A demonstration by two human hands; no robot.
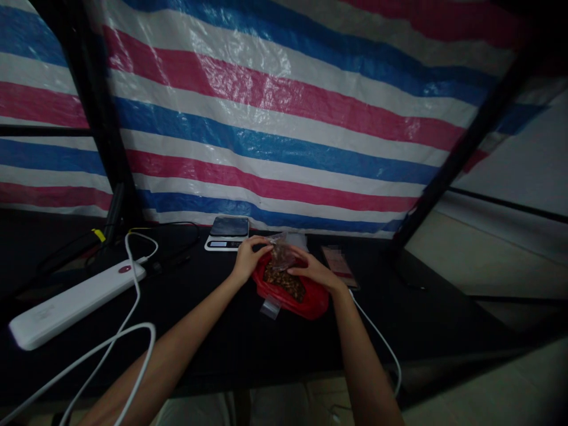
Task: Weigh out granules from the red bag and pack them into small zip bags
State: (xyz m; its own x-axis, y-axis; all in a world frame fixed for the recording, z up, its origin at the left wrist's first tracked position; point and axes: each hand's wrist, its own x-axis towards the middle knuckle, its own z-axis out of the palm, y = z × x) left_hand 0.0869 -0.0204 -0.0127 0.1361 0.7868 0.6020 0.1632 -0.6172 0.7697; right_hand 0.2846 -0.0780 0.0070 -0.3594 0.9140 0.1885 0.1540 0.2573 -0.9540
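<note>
Between my hands is a small clear plastic bag (282, 255) with brown bits in it. My left hand (251, 258) pinches its left side, fingers closed. On the other side my right hand (316, 270) grips the bag between thumb and fingers. Directly below lies an open red plastic bag (316, 305), spread on the black table and holding a heap of brown grain-like pieces (286, 283). A small clear packet (270, 307) rests at the red bag's front edge. Just behind my left hand stands a white digital scale (227, 233) with a dark top.
A long white power strip (75, 305) with white cables lies at left. Right of the red bag is a flat brownish packet (339, 266). A white cable (385, 342) runs off the front edge. Behind the black table (426, 325) hangs a striped plastic sheet (275, 130) between black posts.
</note>
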